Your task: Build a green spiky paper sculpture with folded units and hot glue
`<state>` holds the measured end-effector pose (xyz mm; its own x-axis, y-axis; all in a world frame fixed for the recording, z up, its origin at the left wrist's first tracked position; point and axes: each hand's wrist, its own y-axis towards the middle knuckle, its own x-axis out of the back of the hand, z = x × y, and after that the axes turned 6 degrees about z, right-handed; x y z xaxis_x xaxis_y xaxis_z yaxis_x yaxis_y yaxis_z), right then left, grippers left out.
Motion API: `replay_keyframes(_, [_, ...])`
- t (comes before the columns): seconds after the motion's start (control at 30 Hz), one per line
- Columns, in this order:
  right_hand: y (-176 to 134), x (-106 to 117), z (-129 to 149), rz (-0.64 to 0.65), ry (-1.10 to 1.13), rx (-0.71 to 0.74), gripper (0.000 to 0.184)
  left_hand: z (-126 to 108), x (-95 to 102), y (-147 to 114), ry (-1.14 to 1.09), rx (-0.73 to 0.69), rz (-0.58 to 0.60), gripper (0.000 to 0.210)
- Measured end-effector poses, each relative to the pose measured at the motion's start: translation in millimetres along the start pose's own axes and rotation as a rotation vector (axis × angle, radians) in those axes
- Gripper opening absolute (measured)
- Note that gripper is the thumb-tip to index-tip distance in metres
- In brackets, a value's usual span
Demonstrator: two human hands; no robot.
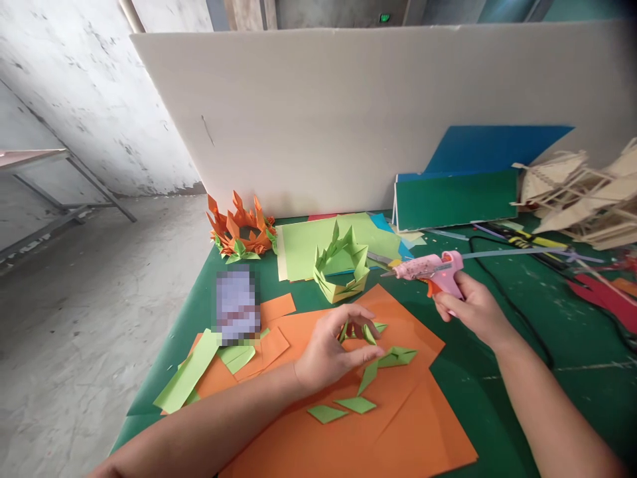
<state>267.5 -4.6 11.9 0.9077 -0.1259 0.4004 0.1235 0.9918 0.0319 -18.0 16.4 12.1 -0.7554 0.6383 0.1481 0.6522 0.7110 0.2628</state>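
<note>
Right hand (472, 305) clasped on pink glue gun (440, 271); left hand (338, 345) curled over folded green paper pieces (398, 357) on near orange paper (408, 431), grip: cannot tell. I'd steady the fold, dab glue sparingly, nozzle (389, 273) clear of skin.

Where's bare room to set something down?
Bare green tabletop lies between the layered orange paper sheets and the right forearm. Crowded: around the left hand, among folded green paper pieces; far right, beside the beige stick model.
</note>
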Motion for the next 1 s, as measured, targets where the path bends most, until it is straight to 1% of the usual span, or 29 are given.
replay_keyframes(0.1, [0,-1,-1,-0.004,-0.006,0.003,0.005,-1,-4.1,-3,-0.044,-0.002,0.072,0.025])
replay_keyframes(0.23, [1,-2,-1,-0.012,-0.002,0.007,0.005,1,-7.0,-4,-0.144,0.084,0.095,0.027])
replay_keyframes(0.3, [1,-2,-1,-0.018,-0.001,0.01,0.005,3,-6.1,-2,-0.164,0.126,0.061,0.029])
replay_keyframes(0.37, [1,-2,-2,-0.022,-0.006,0.01,0.006,5,-4.2,1,-0.194,0.161,0.002,0.03])
replay_keyframes(0.43, [0,-2,-1,-0.009,0.005,0.023,0.006,6,-2.0,4,-0.258,0.171,-0.05,0.028])
replay_keyframes(0.57, [-3,0,0,0.098,0.067,0.107,0.003,7,0.9,9,-0.443,0.133,-0.129,0.025])
replay_keyframes(0.67, [-5,0,2,0.174,0.083,0.153,0.009,6,0.6,11,-0.492,0.169,-0.21,0.026])
replay_keyframes(0.73, [-6,-1,3,0.146,0.035,0.138,0.017,6,-0.3,11,-0.49,0.215,-0.247,0.028])
replay_keyframes(0.87, [-7,-5,4,-0.002,-0.156,0.081,0.032,3,-2.5,12,-0.5,0.267,-0.259,0.033])
replay_keyframes(0.93, [-7,-7,5,0.001,-0.215,0.082,0.034,1,-3.8,11,-0.5,0.287,-0.251,0.034])
replay_keyframes(1.0, [-7,-10,6,0.024,-0.245,0.087,0.031,0,-5.1,11,-0.497,0.303,-0.241,0.034])
